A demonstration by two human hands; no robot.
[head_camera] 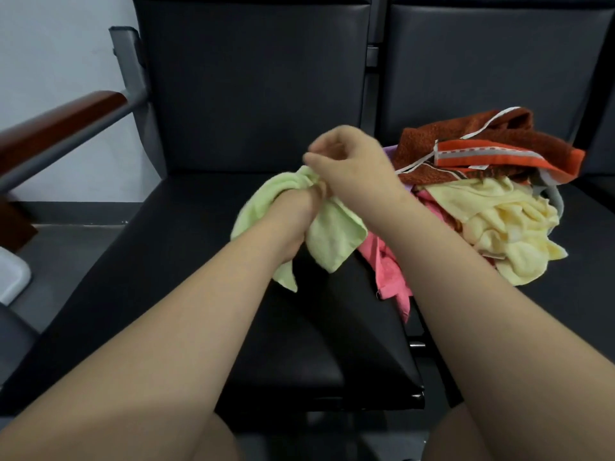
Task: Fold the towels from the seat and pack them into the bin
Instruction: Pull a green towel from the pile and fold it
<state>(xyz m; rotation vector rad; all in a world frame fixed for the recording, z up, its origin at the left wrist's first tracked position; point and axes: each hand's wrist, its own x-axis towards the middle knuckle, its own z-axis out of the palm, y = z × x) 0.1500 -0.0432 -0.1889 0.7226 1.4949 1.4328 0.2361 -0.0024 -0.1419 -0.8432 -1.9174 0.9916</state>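
Both hands hold a crumpled light green towel [332,234] above the black seat [166,261]. My left hand [296,211] grips the towel from below, its fingers buried in the cloth. My right hand [349,161] pinches the towel's upper edge between thumb and fingers. To the right lies a heap of towels: a pale yellow one [499,224], a pink one [389,271] under it, and a brown and orange striped one [482,144] on top at the back.
A white bin corner [11,277] shows on the floor at the far left. A wooden armrest [56,124] on a grey metal frame borders the seat's left side. A second black seat [592,211] adjoins on the right under the heap.
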